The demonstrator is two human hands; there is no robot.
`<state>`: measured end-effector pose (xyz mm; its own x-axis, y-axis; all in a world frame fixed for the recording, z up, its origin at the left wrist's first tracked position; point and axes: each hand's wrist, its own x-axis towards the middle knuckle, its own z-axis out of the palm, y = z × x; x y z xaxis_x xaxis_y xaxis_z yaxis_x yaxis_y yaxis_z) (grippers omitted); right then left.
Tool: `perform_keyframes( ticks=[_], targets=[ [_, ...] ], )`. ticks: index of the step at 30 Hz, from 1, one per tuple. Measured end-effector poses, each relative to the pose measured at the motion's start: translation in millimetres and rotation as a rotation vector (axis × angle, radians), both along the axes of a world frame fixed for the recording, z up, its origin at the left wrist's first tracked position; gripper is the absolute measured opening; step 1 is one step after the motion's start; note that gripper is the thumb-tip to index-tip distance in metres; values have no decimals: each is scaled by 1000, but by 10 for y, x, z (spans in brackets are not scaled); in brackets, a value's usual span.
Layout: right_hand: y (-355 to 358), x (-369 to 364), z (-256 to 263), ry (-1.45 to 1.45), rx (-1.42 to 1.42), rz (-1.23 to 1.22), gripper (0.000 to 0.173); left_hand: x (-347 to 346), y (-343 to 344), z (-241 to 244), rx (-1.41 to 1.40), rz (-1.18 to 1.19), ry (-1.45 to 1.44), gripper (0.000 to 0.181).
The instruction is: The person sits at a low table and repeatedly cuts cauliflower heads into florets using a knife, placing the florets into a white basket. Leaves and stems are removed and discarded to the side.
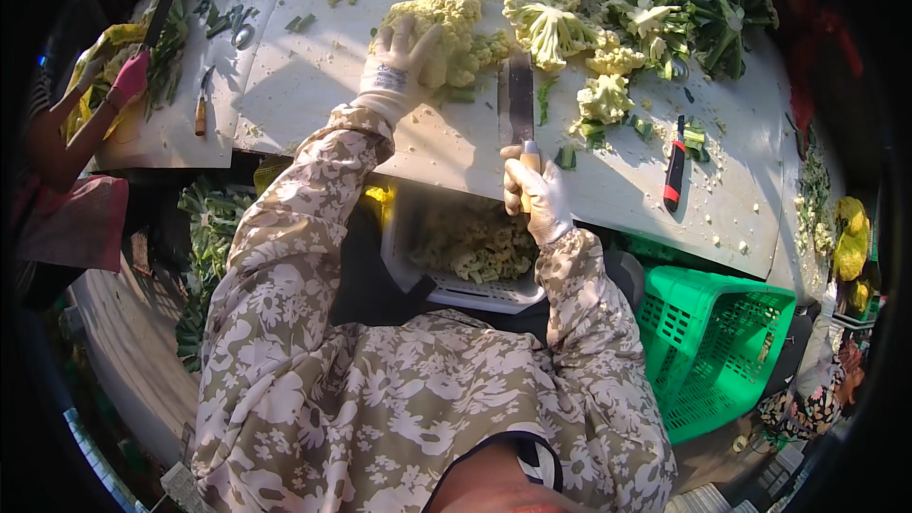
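Note:
My left hand (397, 70), in a white glove, rests with spread fingers on a yellowish cauliflower head (450, 32) on the white table. My right hand (536, 191), also gloved, grips the wooden handle of a broad-bladed knife (516, 100). Its blade points away from me, and its far end is beside the cut florets. A cut cauliflower piece (552, 28) lies beyond the blade to the right, with a smaller floret (604, 98) nearer me. Below the table edge, between my arms, a white plastic basket (491, 296) holds florets (491, 256).
A red-and-black-handled knife (675, 167) lies on the table (719, 221) at right, a small wooden-handled knife (202, 103) at left. Green leaves (727, 11) pile up far right. A green plastic crate (719, 349) stands tilted below right. A co-worker (85, 107) holds a knife at far left.

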<state>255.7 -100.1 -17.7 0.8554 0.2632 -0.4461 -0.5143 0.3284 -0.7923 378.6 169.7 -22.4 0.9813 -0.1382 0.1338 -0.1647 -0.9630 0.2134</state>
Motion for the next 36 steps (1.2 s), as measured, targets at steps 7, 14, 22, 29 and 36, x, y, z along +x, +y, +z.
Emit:
perform_keyframes(
  ticks=[7, 14, 22, 29, 36],
  targets=[
    [146, 114, -292, 66, -270, 336, 34, 434, 670, 249, -749, -67, 86, 78],
    [-296, 162, -380, -70, -331, 34, 25, -32, 882, -326, -1770, 193, 654, 39],
    [21, 515, 203, -284, -892, -34, 27, -76, 577, -278, -1662, 441, 544, 37],
    [1079, 887, 910, -1134, -1181, -185, 27, -205, 772, -505, -1532, 666, 475, 48],
    [1036, 1476, -71, -414, -1129, 661, 35, -12, 887, -918, -1537, 444, 392, 58]
  ],
)
